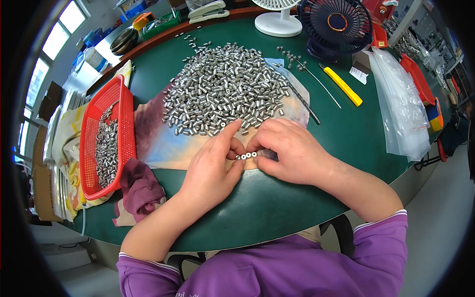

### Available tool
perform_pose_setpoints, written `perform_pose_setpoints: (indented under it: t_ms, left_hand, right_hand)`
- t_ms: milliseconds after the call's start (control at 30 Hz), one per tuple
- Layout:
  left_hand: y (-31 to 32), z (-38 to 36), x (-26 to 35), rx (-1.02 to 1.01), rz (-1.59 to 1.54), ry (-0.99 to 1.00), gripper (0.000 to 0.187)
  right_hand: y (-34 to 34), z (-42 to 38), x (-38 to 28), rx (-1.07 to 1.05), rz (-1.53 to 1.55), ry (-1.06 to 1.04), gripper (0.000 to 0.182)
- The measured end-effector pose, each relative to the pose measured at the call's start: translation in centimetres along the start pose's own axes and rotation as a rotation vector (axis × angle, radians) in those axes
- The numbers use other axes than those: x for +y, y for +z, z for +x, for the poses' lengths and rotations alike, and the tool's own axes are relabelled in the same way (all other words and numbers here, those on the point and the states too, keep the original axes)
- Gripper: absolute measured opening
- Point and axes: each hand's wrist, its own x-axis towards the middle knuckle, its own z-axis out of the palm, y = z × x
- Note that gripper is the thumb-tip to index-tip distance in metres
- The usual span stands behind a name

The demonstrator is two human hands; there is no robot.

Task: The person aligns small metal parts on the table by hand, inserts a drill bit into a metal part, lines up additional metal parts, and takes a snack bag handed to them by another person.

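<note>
A short row of several small metal cylinders (248, 155), their round ends with centre holes facing me, is pinched between my two hands. My left hand (213, 157) closes on the row's left end with thumb and fingers. On the opposite end, my right hand (291, 151) grips with thumb and curled fingers. Just beyond my fingertips lies a large pile of similar metal cylinders (222, 89), spread on a tie-dyed cloth (170, 151). Parts of the row are hidden behind my fingers.
Left stands a red plastic basket (127, 106) holding more cylinders, beside a maroon cloth (141, 190). A yellow-handled cutter (342, 86), thin metal rod (321, 84) and dark twisted rod (303, 101) lie right. Behind are a white fan (278, 24) and dark fan (336, 24); plastic bags (401, 109) lie far right.
</note>
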Motion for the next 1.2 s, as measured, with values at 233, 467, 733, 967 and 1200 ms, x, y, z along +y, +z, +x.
perform_pose_setpoints:
  t_ms: [233, 467, 733, 967, 1200]
  left_hand:
    - [-0.38, -0.03, 0.57, -0.002, 0.054, 0.017, 0.068]
    - [-0.03, 0.03, 0.13, 0.02, 0.054, 0.047, 0.069]
    - [0.49, 0.02, -0.19, 0.056, 0.107, 0.097, 0.064]
    - [0.41, 0.04, -0.11, 0.051, 0.109, 0.115, 0.064]
    - [-0.46, -0.15, 0.58, -0.011, 0.039, 0.022, 0.069]
  right_hand:
    - [0.21, 0.14, -0.16, 0.016, -0.003, -0.02, 0.017]
    - [0.64, 0.2, -0.04, 0.041, -0.02, -0.051, 0.016]
    - [0.52, 0.14, 0.13, 0.032, 0.006, -0.055, 0.017]
    - [0.43, 0.16, 0.24, 0.02, 0.016, -0.063, 0.018]
    - [0.14, 0.15, 0.3, 0.021, 0.04, -0.07, 0.018]
